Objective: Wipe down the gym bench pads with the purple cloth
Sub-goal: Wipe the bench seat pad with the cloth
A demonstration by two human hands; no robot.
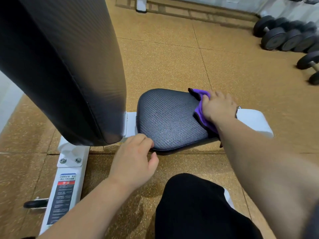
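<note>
I judge this place a gym. A padded bench [170, 118] on a white steel frame [69, 178] carries a warning sticker [63, 197]. Dumbbells [286, 37] lie in a row on the speckled rubber floor tiles [164, 57].

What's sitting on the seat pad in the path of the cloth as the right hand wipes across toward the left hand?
Nothing visible. The right hand presses the purple cloth on the seat pad at its right end, and the textured surface is bare across to the left hand, whose fingertips rest at the pad's near-left edge.
</note>
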